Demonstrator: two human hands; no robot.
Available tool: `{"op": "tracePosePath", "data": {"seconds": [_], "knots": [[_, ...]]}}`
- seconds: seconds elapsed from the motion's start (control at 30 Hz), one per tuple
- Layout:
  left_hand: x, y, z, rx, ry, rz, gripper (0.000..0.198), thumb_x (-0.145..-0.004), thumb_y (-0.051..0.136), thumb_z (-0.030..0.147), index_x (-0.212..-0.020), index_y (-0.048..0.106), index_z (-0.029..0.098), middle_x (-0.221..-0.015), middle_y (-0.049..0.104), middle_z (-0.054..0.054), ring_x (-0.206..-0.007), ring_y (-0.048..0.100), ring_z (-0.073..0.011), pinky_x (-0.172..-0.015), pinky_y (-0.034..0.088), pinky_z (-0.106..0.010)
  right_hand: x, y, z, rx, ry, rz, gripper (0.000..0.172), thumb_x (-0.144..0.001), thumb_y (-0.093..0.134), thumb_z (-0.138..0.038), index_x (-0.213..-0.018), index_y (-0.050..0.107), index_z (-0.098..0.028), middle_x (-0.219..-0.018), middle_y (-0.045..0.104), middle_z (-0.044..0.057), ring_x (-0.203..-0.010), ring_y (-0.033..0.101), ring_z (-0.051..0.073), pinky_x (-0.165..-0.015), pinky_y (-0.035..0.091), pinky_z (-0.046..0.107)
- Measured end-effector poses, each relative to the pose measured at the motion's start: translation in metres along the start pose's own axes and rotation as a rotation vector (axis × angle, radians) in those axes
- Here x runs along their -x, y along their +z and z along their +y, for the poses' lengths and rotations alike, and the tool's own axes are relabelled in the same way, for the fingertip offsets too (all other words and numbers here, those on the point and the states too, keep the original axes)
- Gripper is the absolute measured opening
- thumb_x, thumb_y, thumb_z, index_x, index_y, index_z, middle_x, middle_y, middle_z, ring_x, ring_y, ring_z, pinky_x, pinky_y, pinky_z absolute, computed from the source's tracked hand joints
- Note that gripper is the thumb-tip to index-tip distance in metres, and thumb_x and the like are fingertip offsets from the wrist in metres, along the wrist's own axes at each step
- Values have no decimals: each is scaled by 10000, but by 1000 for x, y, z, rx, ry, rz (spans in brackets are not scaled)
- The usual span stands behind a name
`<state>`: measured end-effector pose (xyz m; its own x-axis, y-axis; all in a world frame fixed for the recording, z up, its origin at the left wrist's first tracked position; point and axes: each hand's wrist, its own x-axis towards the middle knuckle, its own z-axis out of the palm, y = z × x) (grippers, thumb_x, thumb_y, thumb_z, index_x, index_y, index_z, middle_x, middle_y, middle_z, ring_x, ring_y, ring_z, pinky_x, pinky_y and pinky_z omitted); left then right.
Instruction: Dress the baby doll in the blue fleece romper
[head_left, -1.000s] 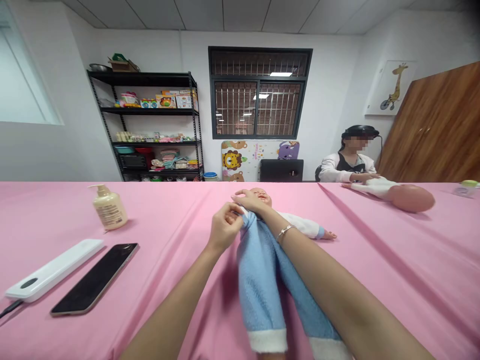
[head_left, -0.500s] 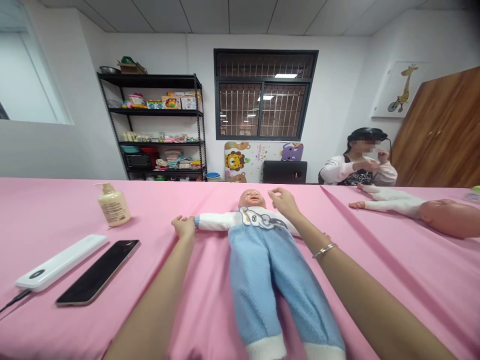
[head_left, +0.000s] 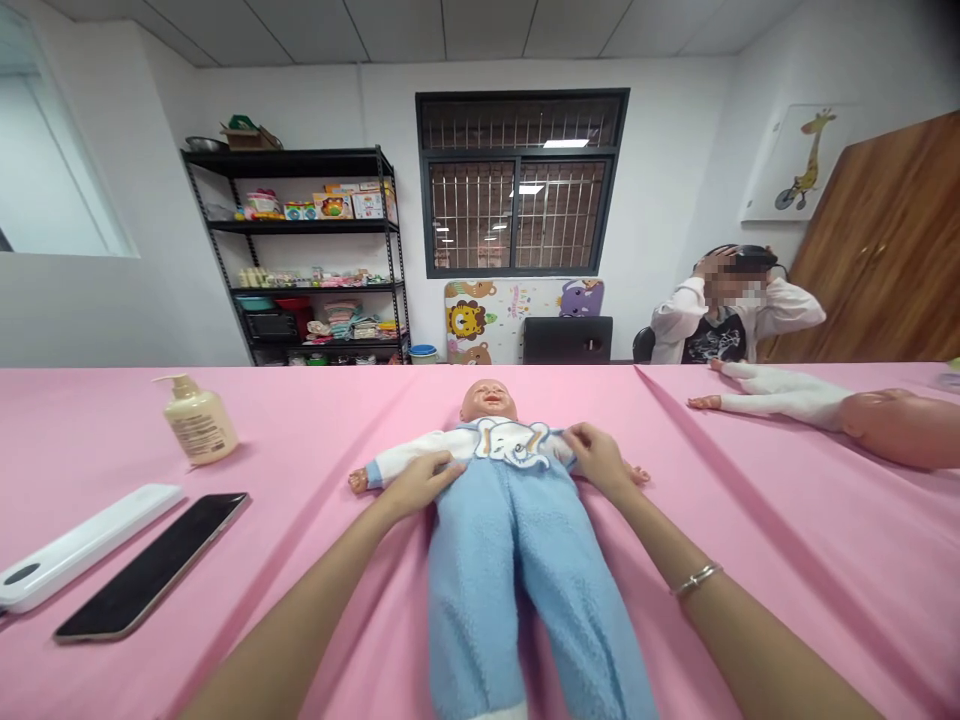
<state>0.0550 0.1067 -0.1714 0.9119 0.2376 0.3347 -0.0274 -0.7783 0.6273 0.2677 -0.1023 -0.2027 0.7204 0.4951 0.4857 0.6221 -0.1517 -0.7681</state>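
A baby doll (head_left: 489,400) lies face up on the pink cloth, its arms spread to the sides. It wears a one-piece outfit (head_left: 480,540) with white top, light blue legs and an elephant patch (head_left: 514,443) on the chest. At the doll's side, on the left of the view, my left hand (head_left: 425,484) has its fingers closed on the edge of the outfit, near the waist. My right hand (head_left: 600,458) pinches the outfit beside the patch, close to the other armpit. The doll's feet are out of view.
On the left stand a pump bottle (head_left: 199,425), a phone (head_left: 154,568) and a white device (head_left: 90,545). A second doll (head_left: 892,425) lies at the right on the pink cloth (head_left: 780,560). Across the table a person (head_left: 727,315) raises both hands to their headset.
My left hand has gone from the doll's hand to its side. The right hand has come down from beside the head to the chest. Across the table, the person's hands have risen.
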Motion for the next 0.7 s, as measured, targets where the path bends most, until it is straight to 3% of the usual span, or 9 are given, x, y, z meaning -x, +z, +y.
{"op": "tracePosePath", "data": {"seconds": [0.07,0.1,0.2,0.33,0.43,0.5,0.6,0.63,0.7], "knots": [[-2,1,1,82,-23,41,384,-798,441,521,-648,444,168,-647,447,18,-617,410,-141,-565,315,-234,-1,-3,6,78,43,172,281,-745,473,-433,-733,519,-156,-694,570,34,-648,510,148,-631,369,264],[-3,1,1,103,-39,77,367,-793,451,511,-673,457,165,-668,459,16,-637,421,-144,-576,320,-233,0,-3,7,129,59,175,245,-746,479,-406,-739,511,-163,-706,571,28,-656,514,149,-632,365,263],[-3,1,-2,72,-102,232,295,-785,449,445,-684,462,167,-648,449,26,-629,423,-142,-578,309,-235,8,1,5,256,51,37,176,-749,486,-354,-767,488,-179,-715,570,5,-663,521,147,-614,342,253],[0,5,-1,-16,-162,561,204,-738,387,316,-582,361,186,-550,355,37,-556,375,-137,-540,265,-242,17,9,1,233,8,-109,255,-741,512,-398,-857,501,-171,-787,585,19,-691,531,155,-613,352,247],[3,7,1,-146,-171,690,174,-691,377,264,-544,323,188,-534,364,26,-576,396,-148,-563,264,-252,19,12,3,272,21,-174,205,-752,482,-362,-766,535,-164,-713,585,24,-654,524,160,-606,344,255],[4,7,0,-263,-228,572,190,-687,397,257,-520,341,185,-523,385,20,-581,417,-156,-568,257,-258,18,13,6,274,47,-113,171,-744,478,-325,-722,539,-167,-678,583,24,-660,532,166,-608,344,257],[5,3,0,-365,-364,210,224,-702,446,253,-498,391,180,-498,412,19,-541,440,-159,-532,238,-260,18,15,10,168,97,12,177,-705,523,-346,-741,527,-173,-668,587,21,-657,552,171,-591,370,250],[6,0,1,-382,-390,138,222,-704,463,248,-502,406,179,-501,427,17,-537,450,-161,-525,242,-260,18,16,10,99,132,10,210,-693,536,-377,-745,513,-174,-637,578,15,-606,550,166,-554,372,244],[7,-4,9,-436,-358,180,178,-715,488,235,-553,441,180,-556,475,6,-579,482,-174,-545,288,-263,18,18,9,-72,210,-40,285,-667,553,-438,-757,482,-177,-566,548,-6,-486,520,149,-469,357,230]]}}
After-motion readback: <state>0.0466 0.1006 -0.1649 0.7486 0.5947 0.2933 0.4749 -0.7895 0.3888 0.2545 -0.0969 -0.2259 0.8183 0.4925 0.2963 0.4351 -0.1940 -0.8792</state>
